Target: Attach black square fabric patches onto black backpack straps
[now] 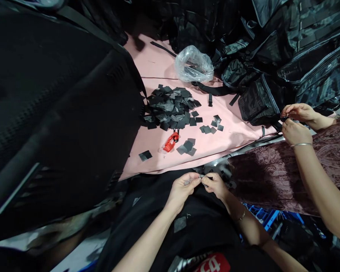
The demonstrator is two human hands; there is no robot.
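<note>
Above my lap, my left hand (pixel 184 187) and my right hand (pixel 216 185) meet fingertip to fingertip. Both are closed in a pinch around a small grey-black piece (pixel 201 176), mostly hidden by the fingers, so its kind cannot be told. Past them, on a pink-covered table, lies a heap of thin black squares (pixel 172 105). Smaller groups of squares (pixel 188 146) are scattered nearer the edge. A red looped strip (pixel 170 141) lies just in front of the heap. One loose square (pixel 180 224) rests on my dark clothing.
A large black bag (pixel 73 94) fills the left side. Behind the heap stands a clear plastic bag (pixel 194 64) with dark pieces inside. Camouflage backpacks (pixel 308 49) crowd the back right. At right, another person's hands (pixel 297 121) work beside a dark pouch (pixel 259 100).
</note>
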